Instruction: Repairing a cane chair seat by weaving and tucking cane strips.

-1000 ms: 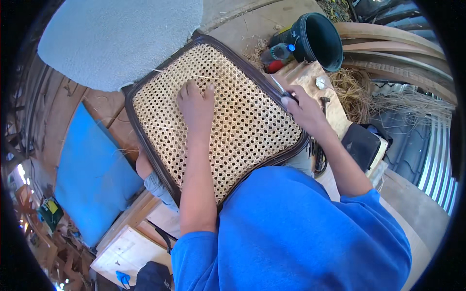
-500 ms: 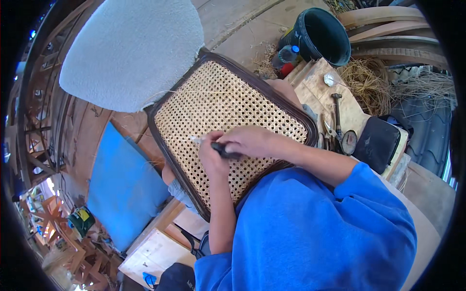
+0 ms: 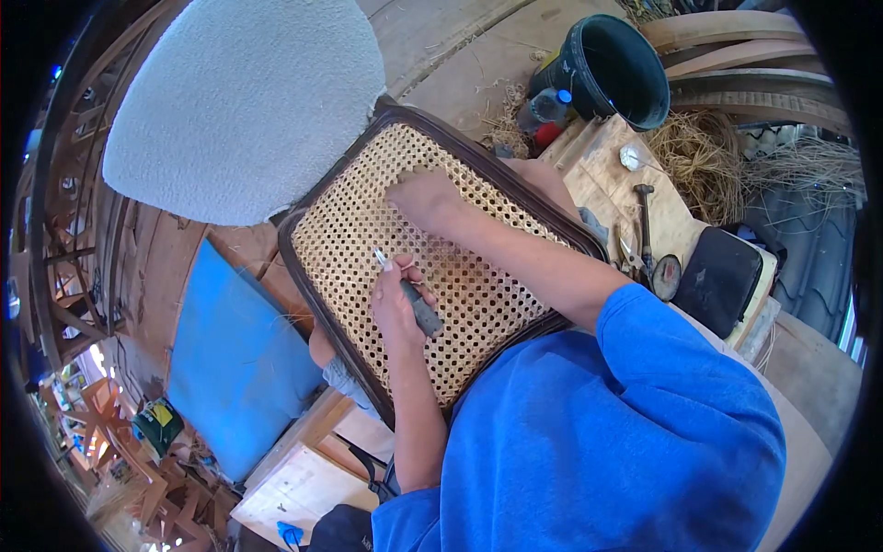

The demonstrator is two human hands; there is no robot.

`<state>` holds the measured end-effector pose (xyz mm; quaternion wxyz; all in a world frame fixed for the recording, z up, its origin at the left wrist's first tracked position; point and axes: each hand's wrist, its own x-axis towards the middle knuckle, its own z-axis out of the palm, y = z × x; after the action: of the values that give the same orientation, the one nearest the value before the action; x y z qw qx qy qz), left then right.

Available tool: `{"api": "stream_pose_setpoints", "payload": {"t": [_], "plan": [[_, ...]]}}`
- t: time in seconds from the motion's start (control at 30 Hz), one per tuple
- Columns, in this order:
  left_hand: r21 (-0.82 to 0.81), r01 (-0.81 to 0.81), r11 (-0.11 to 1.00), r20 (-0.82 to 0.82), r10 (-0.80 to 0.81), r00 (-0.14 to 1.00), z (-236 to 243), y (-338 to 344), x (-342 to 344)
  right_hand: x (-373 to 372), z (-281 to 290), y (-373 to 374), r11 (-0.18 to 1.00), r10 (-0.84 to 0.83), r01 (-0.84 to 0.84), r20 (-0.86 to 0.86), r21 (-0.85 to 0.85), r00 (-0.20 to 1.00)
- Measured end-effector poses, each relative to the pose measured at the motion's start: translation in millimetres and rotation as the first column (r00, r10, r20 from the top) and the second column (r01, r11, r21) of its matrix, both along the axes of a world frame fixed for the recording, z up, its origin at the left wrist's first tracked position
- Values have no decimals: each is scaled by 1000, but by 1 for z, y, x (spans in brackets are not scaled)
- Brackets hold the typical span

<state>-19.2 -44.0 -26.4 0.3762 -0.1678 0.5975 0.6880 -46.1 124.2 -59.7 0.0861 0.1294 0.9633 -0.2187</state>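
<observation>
A woven cane panel [image 3: 349, 248] in a dark brown frame [image 3: 515, 189] lies in front of me. My left hand [image 3: 400, 299] is closed on a tool [image 3: 423, 313] with a grey handle and a short metal tip, which points up-left over the weave. Higher up, my right hand [image 3: 423, 193] is on the cane, fingers bent and blurred; whether they grip anything I cannot tell. A white textured pad [image 3: 244, 110] adjoins the frame's upper-left edge.
At right are a dark bucket [image 3: 612, 69], bottle [image 3: 543, 112], wooden board [image 3: 593, 161] with hand tools [image 3: 644, 230], straw [image 3: 699, 166], curved timbers [image 3: 736, 32] and a black case [image 3: 717, 281]. A blue panel [image 3: 235, 359] lies left, beside stacked wooden pieces [image 3: 110, 423].
The dark-handled tool has passed from my right hand into my left. My left hand came down the panel earlier; my right hand has since moved up across the weave, away from the left.
</observation>
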Motion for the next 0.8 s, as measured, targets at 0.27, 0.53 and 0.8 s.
{"api": "stream_pose_setpoints", "payload": {"t": [0.27, 0.53, 0.8], "plan": [[-189, 255, 948, -90, -275, 957, -12, 31, -60, 37, 192, 74, 359, -645, -91, -318, -929, 695], [-692, 489, 531, -453, -847, 279, -44, 119, -55, 25, 195, 36, 945, -184, 5, -519, -327, 835], [-668, 666, 332, -91, -925, 370, -24, 65, -119, -16, 32, 80, 997, -69, 64, 189, 31, 980]]}}
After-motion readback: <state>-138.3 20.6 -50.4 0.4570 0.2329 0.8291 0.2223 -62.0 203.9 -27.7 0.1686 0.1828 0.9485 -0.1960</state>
